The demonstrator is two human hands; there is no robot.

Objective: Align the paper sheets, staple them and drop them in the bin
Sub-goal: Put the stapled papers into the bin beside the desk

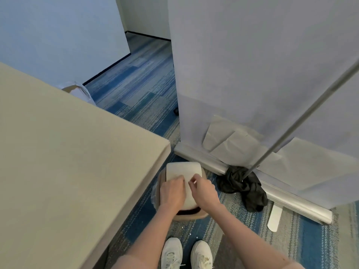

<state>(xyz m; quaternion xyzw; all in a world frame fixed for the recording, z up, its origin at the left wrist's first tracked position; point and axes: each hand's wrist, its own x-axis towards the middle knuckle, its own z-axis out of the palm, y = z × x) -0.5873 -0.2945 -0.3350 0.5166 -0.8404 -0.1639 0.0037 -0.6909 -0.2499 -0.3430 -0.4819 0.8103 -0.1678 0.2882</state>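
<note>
left hand [172, 193], right hand [204, 193] grip paper sheets [183, 171] | bin [194, 215] mostly hidden

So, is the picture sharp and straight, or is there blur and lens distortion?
Head view: wide-angle bending, the table edge and metal pole lean; both hands and the paper sheets look slightly soft; lighting is even, without glare.

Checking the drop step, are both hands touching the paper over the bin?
Touching. The head view shows the left hand and right hand pressed on the curved paper, fingers on its surface, above the bin.
</note>
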